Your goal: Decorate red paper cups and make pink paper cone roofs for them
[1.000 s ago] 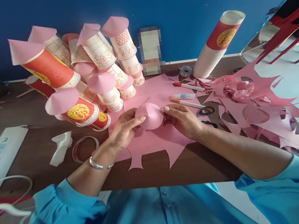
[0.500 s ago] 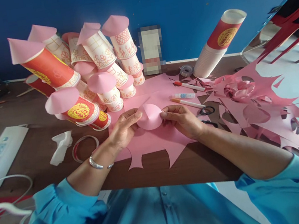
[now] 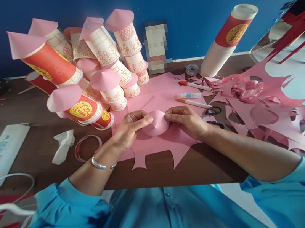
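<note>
A small pink paper cone (image 3: 157, 124) is held in front of me over the pink paper sheets (image 3: 171, 142). My left hand (image 3: 133, 126) pinches its left edge between thumb and fingers. On the opposite edge, my right hand (image 3: 184, 120) has a similar pinch. Behind my left hand stand paper cups with pink cone tops (image 3: 106, 81), some white with drawn flowers, some red and gold. Scissors (image 3: 212, 111) lie just right of my right hand, partly hidden by it. A glue tube (image 3: 189, 95) and markers (image 3: 195, 102) rest behind that hand.
Pink paper scraps (image 3: 267, 107) pile up on the right. A tall cup stack (image 3: 229, 40) leans at the back right, near a tape roll (image 3: 192, 70). Left are a tape ring (image 3: 88, 148), crumpled white paper (image 3: 63, 145) and a power strip (image 3: 3, 151). A blue wall (image 3: 190, 4) stands behind.
The cone has tilted, its peak now showing lower toward me. My left thumb has moved further over its edge. The view has shifted slightly.
</note>
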The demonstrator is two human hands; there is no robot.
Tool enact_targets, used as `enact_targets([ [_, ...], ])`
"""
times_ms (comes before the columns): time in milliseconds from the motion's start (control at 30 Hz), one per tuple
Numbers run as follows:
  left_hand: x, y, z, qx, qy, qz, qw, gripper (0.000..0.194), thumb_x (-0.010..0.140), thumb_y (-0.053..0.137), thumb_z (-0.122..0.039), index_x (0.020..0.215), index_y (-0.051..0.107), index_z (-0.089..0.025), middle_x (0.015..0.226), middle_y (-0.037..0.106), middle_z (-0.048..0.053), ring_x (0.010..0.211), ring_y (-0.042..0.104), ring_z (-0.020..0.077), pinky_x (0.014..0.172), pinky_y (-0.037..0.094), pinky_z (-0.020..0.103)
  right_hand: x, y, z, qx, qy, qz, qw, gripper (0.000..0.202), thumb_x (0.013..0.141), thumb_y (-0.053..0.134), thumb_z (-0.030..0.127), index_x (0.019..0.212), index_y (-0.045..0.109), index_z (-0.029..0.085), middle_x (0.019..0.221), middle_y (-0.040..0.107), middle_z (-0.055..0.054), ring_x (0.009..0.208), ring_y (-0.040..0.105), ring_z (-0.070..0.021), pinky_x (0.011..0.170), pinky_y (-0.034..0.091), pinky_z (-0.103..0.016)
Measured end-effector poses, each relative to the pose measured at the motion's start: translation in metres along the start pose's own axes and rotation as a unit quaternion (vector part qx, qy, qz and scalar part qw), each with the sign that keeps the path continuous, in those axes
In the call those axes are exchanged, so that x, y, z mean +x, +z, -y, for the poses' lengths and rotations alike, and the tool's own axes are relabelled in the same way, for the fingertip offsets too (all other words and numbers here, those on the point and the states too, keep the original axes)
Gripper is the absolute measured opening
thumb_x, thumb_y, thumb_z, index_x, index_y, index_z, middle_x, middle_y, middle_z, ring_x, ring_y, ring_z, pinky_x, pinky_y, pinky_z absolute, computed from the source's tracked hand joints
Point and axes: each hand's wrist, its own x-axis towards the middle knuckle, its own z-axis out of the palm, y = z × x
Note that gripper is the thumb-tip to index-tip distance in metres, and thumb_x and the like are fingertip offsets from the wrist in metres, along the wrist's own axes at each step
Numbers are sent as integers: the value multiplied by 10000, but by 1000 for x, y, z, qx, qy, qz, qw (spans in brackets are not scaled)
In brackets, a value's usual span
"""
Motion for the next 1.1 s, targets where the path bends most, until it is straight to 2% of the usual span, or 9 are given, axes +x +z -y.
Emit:
enact_targets([
  [133, 1, -1, 1, -5, -4, -7, 1000, 299, 706, 897, -389, 721, 689, -174, 689, 627, -34, 648, 511, 95, 609, 395, 225, 0, 4, 4, 13, 3, -17, 1000, 382, 744, 877, 510, 722, 708, 168, 669, 625, 16, 659, 510, -122, 679, 398, -284],
  [267, 1, -2, 2, -15, -18, -11, 1000, 299, 687, 890, -393, 747, 701, -169, 726, 669, -15, 679, 564, 113, 639, 433, 224, 1, 6, 5, 24, 16, -33, 999, 395, 696, 900, 501, 698, 689, 167, 644, 592, 26, 636, 484, -112, 646, 373, -274],
  [533, -1, 0, -2, -20, -40, 23, 999, 252, 692, 881, -355, 740, 731, -159, 726, 689, 7, 665, 590, 116, 610, 451, 207, 1, 5, 3, 34, 21, -10, 999, 399, 762, 868, 491, 692, 655, 161, 632, 574, 34, 596, 475, -94, 593, 356, -255],
  [733, 3, -1, -3, -142, -11, -12, 990, 234, 656, 896, -287, 711, 717, -146, 701, 679, 14, 651, 604, 124, 593, 503, 223, 2, 2, 5, 18, -15, -9, 1000, 451, 827, 802, 585, 741, 686, 159, 701, 662, -14, 585, 585, -119, 597, 475, -278],
  [933, 5, -5, -4, -201, 6, -39, 979, 199, 663, 874, -225, 747, 714, -141, 771, 705, 15, 705, 627, 116, 653, 549, 218, 1, -4, 18, -121, -88, -64, 987, 454, 865, 733, 613, 790, 703, 167, 730, 684, -23, 603, 603, -120, 598, 497, -279],
  [1100, 6, -6, -2, -208, 25, -60, 976, 212, 666, 878, -211, 747, 693, -146, 785, 718, 7, 733, 649, 125, 663, 554, 224, 2, -10, 23, -285, -120, -86, 947, 265, 916, 676, 435, 846, 693, 181, 675, 653, 0, 601, 610, -135, 586, 481, -277],
])
